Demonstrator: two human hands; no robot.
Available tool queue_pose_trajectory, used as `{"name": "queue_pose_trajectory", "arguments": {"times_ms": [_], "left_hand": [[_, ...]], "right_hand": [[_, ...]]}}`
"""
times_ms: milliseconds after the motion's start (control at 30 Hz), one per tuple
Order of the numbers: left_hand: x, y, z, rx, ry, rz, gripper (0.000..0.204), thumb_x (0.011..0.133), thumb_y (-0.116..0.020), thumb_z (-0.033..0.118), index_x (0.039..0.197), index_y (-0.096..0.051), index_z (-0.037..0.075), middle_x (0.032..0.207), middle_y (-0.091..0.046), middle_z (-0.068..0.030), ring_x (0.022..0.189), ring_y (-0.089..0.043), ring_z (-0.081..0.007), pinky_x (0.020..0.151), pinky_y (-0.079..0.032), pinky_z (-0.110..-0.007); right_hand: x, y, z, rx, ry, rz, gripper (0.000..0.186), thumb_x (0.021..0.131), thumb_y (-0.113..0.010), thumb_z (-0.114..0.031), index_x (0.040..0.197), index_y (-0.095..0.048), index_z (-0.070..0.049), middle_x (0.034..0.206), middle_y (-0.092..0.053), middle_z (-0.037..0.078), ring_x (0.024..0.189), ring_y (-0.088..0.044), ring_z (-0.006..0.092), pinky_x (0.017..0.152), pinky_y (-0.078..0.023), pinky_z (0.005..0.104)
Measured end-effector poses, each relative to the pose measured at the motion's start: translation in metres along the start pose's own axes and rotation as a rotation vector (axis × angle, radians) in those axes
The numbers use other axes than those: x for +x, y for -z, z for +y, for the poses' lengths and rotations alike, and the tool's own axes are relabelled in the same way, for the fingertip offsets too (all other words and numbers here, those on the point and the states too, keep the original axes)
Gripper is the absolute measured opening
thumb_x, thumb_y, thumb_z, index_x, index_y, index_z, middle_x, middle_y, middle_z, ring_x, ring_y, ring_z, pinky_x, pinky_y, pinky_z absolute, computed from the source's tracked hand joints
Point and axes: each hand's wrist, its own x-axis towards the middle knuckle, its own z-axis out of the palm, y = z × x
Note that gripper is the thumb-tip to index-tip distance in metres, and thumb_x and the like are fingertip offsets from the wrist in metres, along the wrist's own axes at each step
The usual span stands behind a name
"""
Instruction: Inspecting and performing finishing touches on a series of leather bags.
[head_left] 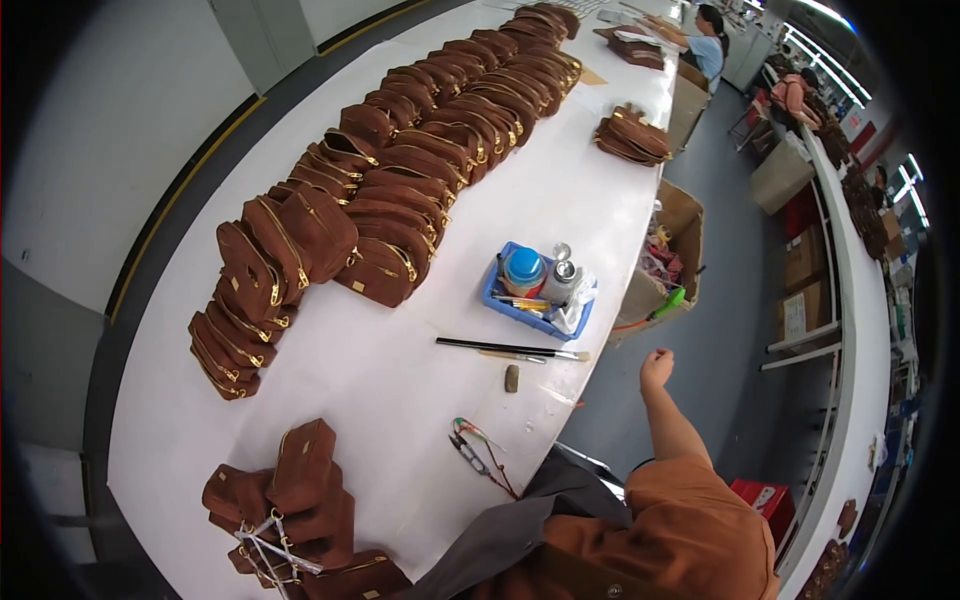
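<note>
While rounded, matte bags (398,186) lie rowed | right grip (656,370) curled closed | left: can't tell

The brown bags (387,270), with gold zips and small gold plates on some, stand packed upright in long rows down the white table (500,210), each leaning against the next. At the rows' near left end several overlap at steeper tilts; one bag (348,148) midway appears to gape at its zip. A heap (303,465) lies at the near left, pale strips and gold rings across it. A small batch (632,136) sits apart near the right edge
</note>
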Motion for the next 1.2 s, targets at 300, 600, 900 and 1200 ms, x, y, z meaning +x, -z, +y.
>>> {"name": "queue_pose_trajectory", "arguments": {"times_ms": [300,600,900,1200], "left_hand": [[-0.009,0.054,-0.011,0.230,-0.032,0.332,0.052,0.076,-0.049,-0.007,0.126,-0.053,0.002,0.127,-0.052,-0.0105,0.117,-0.050,-0.0243,0.100,-0.040,-0.040],[0.067,-0.010,0.102,0.520,-0.426,-0.181,0.040,0.081,-0.065,0.004,0.119,-0.051,-0.001,0.109,-0.057,-0.0235,0.103,-0.056,-0.0439,0.084,-0.049,-0.044],[0.112,-0.001,0.082,0.673,-0.282,-0.465,0.035,0.087,-0.067,0.025,0.098,-0.047,-0.002,0.071,-0.063,-0.0192,0.072,-0.062,-0.0418,0.071,-0.047,-0.048],[0.082,0.022,0.079,0.699,-0.381,-0.611,0.067,0.091,-0.061,0.035,0.134,-0.036,-0.010,0.068,-0.061,-0.0162,0.073,-0.064,-0.0343,0.099,-0.037,-0.049]], "right_hand": [[0.136,-0.031,0.050,0.184,-0.247,-0.192,0.043,0.090,-0.057,-0.032,0.120,-0.054,-0.001,0.108,-0.063,0.016,0.082,-0.066,0.0274,0.055,-0.060,0.0377],[0.098,-0.069,0.015,-0.055,0.248,-0.155,0.033,0.092,-0.051,-0.022,0.117,-0.061,-0.002,0.111,-0.064,0.018,0.103,-0.063,0.0344,0.089,-0.048,0.0423],[0.069,-0.007,-0.070,-0.059,0.549,-0.097,0.030,0.097,-0.050,-0.019,0.119,-0.060,0.000,0.116,-0.063,0.018,0.103,-0.062,0.0336,0.089,-0.049,0.0391],[-0.058,0.038,-0.256,0.394,0.813,-0.214,0.032,0.102,-0.044,-0.017,0.127,-0.055,-0.002,0.123,-0.060,0.014,0.109,-0.061,0.0258,0.088,-0.052,0.0346]]}}
